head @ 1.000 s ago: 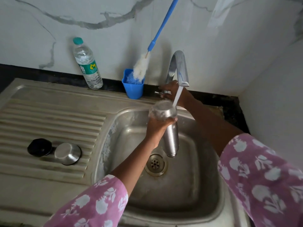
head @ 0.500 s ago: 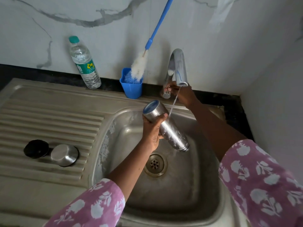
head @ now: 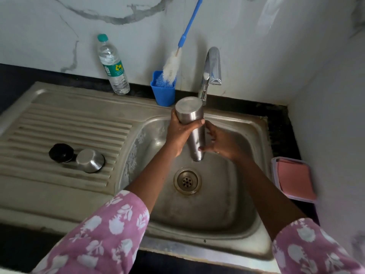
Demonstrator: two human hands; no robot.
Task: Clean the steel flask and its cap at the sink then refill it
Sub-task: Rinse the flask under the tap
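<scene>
Over the steel sink (head: 227, 214), the right hand (head: 221, 143) has left the tap (head: 212, 70), where it rested half a second ago, and come down to the flask (head: 196, 141). The thin stream seen earlier is gone, and no water shows at the spout. The flask, tilted across the basin before, now stands close to upright. The camera view has also swung to take in a clear-rimmed tray holding a pink pad (head: 294, 180) on the counter at the sink's right edge.

The flask is brushed steel, long and slim, and held upside down above the basin, just behind the drain (head: 187, 180). Its flat closed base faces up towards the camera and its narrower neck points down; the mouth itself is out of sight. It touches neither the basin nor the tap.

The left hand (head: 178, 133) grips the flask near the upturned base, with the fingers wrapped around the body and their tips showing on its right side. The right hand lies against the lower half from the right, its fingers apart and nearly straight, with the tips touching the metal. Both forearms reach in from pink, white-flowered sleeves.

On the ribbed drainboard (head: 59, 125) to the left, well apart from the flask, a steel cap (head: 90, 160) lies just beside a black stopper (head: 61, 152). Against the marble wall stand a water bottle (head: 113, 66) and a blue cup (head: 163, 93) holding a long-handled brush (head: 170, 66).
</scene>
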